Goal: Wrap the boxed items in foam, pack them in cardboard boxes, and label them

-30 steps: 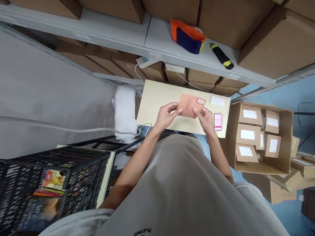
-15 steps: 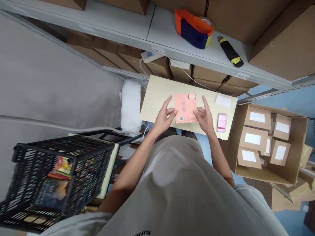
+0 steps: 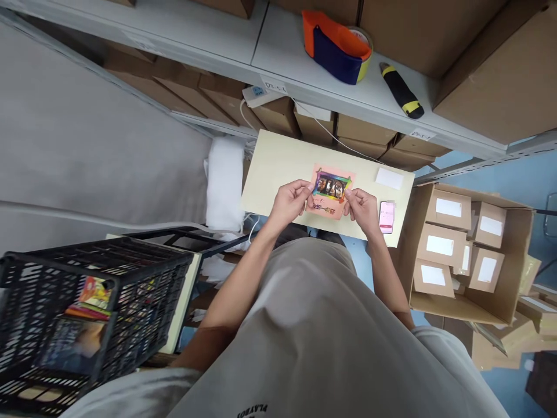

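A thin pink book (image 3: 332, 188) is held over the cream table (image 3: 274, 168), its picture side with a rainbow-bordered image facing up. My left hand (image 3: 292, 200) pinches its left edge between thumb and fingers. On the opposite edge, my right hand (image 3: 362, 210) grips it the same way. To the right on the tabletop lie a phone (image 3: 386, 217) with a lit pink screen and a white slip of paper (image 3: 389, 178).
A shelf above bears a tape dispenser (image 3: 337, 49) and a black-and-yellow cutter (image 3: 401, 90). At right stands a large carton (image 3: 517, 261) with several labelled boxes. A black crate (image 3: 143, 302) containing books is at left, near a white roll (image 3: 225, 183).
The pink book has been turned over, from the barcode side to the picture side. My index fingers, stretched out before, have now closed onto its edges.
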A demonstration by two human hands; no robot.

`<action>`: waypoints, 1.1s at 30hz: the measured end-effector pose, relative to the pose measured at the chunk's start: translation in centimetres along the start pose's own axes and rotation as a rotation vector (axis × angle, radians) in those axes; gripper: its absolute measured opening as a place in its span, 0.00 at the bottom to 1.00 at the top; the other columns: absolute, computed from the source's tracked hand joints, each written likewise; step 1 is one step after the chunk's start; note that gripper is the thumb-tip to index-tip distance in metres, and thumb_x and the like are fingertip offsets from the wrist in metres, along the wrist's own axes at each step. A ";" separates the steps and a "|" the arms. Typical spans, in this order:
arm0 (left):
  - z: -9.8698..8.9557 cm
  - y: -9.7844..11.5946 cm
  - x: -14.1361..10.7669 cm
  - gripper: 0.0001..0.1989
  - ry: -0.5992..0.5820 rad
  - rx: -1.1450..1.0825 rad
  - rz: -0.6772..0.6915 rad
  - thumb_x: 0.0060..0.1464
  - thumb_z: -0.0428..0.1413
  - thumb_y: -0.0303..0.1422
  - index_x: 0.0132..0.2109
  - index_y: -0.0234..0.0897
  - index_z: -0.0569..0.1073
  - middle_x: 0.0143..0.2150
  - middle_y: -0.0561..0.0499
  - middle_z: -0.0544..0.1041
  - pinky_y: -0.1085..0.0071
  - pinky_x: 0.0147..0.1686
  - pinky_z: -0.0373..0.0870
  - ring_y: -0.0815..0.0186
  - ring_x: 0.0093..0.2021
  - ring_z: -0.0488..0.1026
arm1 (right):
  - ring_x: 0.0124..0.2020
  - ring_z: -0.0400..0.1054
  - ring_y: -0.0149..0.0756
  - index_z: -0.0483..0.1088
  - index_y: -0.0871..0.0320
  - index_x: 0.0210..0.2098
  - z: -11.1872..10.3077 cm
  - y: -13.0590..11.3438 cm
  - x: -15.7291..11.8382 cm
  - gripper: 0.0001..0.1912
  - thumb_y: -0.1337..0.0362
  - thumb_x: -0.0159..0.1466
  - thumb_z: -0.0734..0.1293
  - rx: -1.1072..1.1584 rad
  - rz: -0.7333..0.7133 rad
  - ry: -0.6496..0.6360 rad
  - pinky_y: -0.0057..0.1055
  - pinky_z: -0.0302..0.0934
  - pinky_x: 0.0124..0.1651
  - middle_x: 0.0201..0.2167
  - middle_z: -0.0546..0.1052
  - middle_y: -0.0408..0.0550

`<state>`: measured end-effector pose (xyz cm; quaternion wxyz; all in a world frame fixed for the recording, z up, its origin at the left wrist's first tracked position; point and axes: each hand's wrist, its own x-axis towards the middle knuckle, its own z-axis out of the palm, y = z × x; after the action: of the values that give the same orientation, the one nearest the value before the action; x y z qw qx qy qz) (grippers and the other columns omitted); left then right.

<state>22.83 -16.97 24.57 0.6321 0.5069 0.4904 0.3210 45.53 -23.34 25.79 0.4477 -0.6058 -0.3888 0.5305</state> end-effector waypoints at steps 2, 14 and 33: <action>0.2 0.1 0.4 0.29 0.011 0.004 0.056 0.64 0.64 0.64 0.42 0.40 0.79 0.26 0.52 0.79 0.71 0.18 0.62 0.71 0.18 0.64 | 0.17 0.65 0.30 0.73 0.52 0.29 -0.2 -0.2 0.0 0.39 0.21 0.65 0.69 0.018 0.003 -0.007 0.29 0.60 0.22 0.21 0.80 0.43; 2.8 2.3 -0.9 0.17 -0.090 0.561 0.538 0.72 0.57 0.32 0.61 0.47 0.84 0.57 0.42 0.78 0.54 0.61 0.79 0.53 0.60 0.77 | 0.68 0.77 0.52 0.73 0.46 0.70 2.1 3.5 1.3 0.49 0.18 0.70 0.57 0.253 0.090 -0.107 0.53 0.72 0.72 0.64 0.84 0.53; 4.0 -0.7 -2.0 0.21 0.038 0.366 0.297 0.65 0.62 0.31 0.64 0.42 0.79 0.64 0.42 0.82 0.59 0.59 0.84 0.55 0.62 0.83 | 0.65 0.78 0.48 0.71 0.47 0.72 5.7 6.9 1.8 0.40 0.36 0.67 0.75 0.506 0.139 0.038 0.50 0.75 0.70 0.64 0.83 0.53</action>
<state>25.95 -20.27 24.47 0.4659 0.6737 0.4722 0.3257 40.11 -22.90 18.48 0.5547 -0.5097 -0.1928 0.6287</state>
